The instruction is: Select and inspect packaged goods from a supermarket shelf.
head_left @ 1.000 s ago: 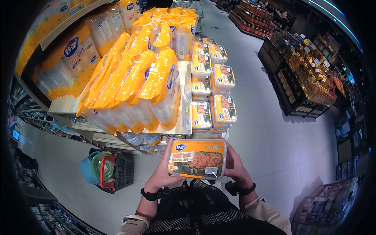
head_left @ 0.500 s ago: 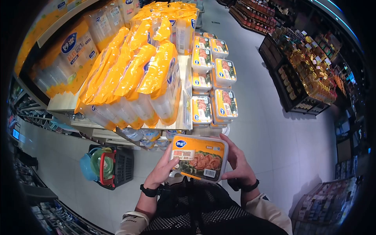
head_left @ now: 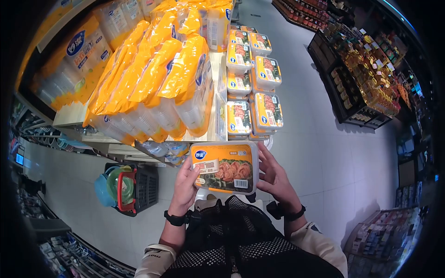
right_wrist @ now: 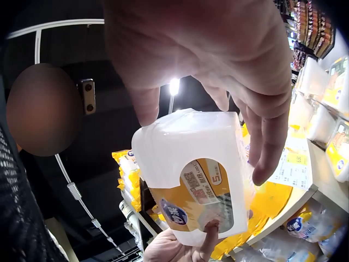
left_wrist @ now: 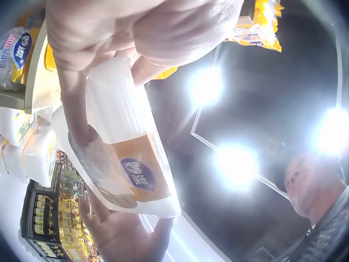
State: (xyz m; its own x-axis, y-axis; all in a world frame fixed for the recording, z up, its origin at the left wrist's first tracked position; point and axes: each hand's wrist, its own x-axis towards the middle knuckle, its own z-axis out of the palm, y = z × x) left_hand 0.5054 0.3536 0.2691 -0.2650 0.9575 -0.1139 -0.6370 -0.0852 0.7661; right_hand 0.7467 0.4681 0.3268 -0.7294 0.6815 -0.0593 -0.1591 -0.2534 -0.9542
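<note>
A pack of clear plastic food containers, wrapped in an orange sleeve with a food picture and barcode, is held face up before the body in the head view. The left hand grips its left end, thumb lying over the printed top. At the opposite end the right hand has its fingers spread and fairly straight beside the edge. In the right wrist view, the right thumb is at the pack's corner and the fingers extend along the far side. The left wrist view shows the pack's frosted end and blue logo.
Matching container packs stand stacked beside the shelf. Orange bags of clear plastic cups crowd the wooden shelf. A black basket with a red handle and basins sits on the floor at left. A display stand is at right.
The pack first turns slightly, then shifts left and away from the body, with the left hand. Left thumb comes over the top; right-hand fingers loosen and spread. Shelf goods shift upward in view.
</note>
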